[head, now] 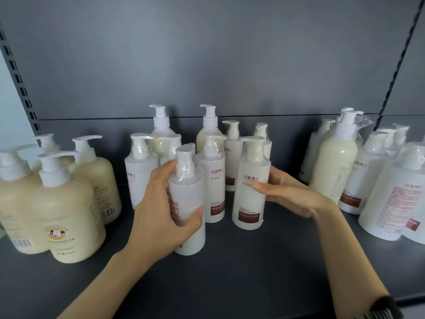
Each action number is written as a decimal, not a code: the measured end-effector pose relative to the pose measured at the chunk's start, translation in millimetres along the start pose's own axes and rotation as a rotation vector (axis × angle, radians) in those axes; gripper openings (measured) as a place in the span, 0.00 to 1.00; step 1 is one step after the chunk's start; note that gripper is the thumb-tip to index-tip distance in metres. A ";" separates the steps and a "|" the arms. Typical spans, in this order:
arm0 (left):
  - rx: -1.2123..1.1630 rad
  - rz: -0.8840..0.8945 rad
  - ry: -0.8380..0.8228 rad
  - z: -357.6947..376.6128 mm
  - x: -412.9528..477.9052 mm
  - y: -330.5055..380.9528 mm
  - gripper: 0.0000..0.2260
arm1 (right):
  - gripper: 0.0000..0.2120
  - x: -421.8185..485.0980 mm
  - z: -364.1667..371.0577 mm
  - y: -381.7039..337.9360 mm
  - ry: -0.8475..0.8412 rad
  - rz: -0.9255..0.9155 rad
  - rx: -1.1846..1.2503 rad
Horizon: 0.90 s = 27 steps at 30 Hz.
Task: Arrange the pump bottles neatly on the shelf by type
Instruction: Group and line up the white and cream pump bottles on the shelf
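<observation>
A dark grey shelf [241,272] carries three clusters of pump bottles. My left hand [161,208] is wrapped around a slim white bottle [190,226] at the front of the middle cluster, its label turned away. My right hand [294,194] grips the side of another slim white conditioner bottle [250,192] with a dark red label. Behind them stand several more slim white bottles [212,180] and two taller cream bottles [208,127]. Squat cream bottles [66,217] are grouped at the left. Mixed white and cream bottles [335,162] crowd the right.
The grey back panel [207,65] closes off the rear. Slotted uprights run at the left [20,88] and right [400,65]. The shelf's front edge [409,300] shows at the lower right. Bare shelf surface lies in front of the middle cluster.
</observation>
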<state>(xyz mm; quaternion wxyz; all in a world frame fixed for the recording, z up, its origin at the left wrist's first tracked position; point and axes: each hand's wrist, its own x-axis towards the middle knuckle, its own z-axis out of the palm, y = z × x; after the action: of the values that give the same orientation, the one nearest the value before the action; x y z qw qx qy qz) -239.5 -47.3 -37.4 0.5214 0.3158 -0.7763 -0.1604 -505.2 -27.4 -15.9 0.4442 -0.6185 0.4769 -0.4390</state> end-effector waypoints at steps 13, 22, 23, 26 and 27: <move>0.030 -0.031 -0.011 1.2 0.1 -3.1 0.33 | 0.42 -0.2 18.0 -5.6 -0.316 0.052 0.078; -0.018 -0.018 -0.012 -1.8 -0.7 -1.5 0.33 | 0.44 -1.0 21.5 -8.1 -0.312 0.057 0.058; -0.033 -0.019 -0.010 -2.9 -1.6 0.0 0.34 | 0.44 -1.8 25.0 -9.4 -0.304 0.055 0.052; -0.060 -0.017 0.005 -7.0 -5.6 0.0 0.35 | 0.37 -7.1 37.8 -10.8 -0.236 0.026 0.042; -0.060 -0.019 0.010 -8.8 -7.5 -0.4 0.35 | 0.33 -10.3 43.0 -10.7 -0.202 0.014 0.035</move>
<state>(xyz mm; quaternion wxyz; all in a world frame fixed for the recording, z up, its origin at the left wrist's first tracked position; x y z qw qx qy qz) -229.4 -42.0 -39.4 0.5330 0.3080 -0.7656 -0.1870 -463.1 -10.1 -16.3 0.5037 -0.6484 0.4264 -0.3795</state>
